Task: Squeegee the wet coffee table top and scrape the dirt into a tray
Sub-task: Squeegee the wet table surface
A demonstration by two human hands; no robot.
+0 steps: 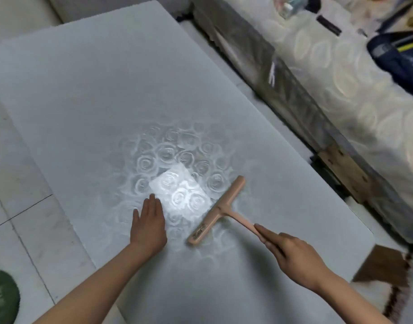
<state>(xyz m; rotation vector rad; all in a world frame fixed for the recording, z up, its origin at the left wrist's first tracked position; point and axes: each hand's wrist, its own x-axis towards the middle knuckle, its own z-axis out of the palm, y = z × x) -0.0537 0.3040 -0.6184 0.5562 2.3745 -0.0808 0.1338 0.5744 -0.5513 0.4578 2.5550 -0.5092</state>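
Both hands at the near end of the coffee table top (107,90), with a squeegee (218,210) down on it.

Right hand (294,256) comes in from the near right corner and grasps the end of the peach squeegee handle, forefinger laid along it. The T-shaped blade bar lies slantwise on the surface, with dark marks at its near end too blurred to read. Left hand (149,225) is just beside it toward the left edge, released, palm flat on the surface, fingers straight and together. Between the hands and a little beyond is a bright glare patch (181,195) showing a rose pattern in the sheen. The far half of the surface is plain pale grey. Off the left edge is tiled floor (18,206) and a green round thing (2,298). Past the right edge is a rose-patterned cover (341,78) carrying a navy bag (397,59).
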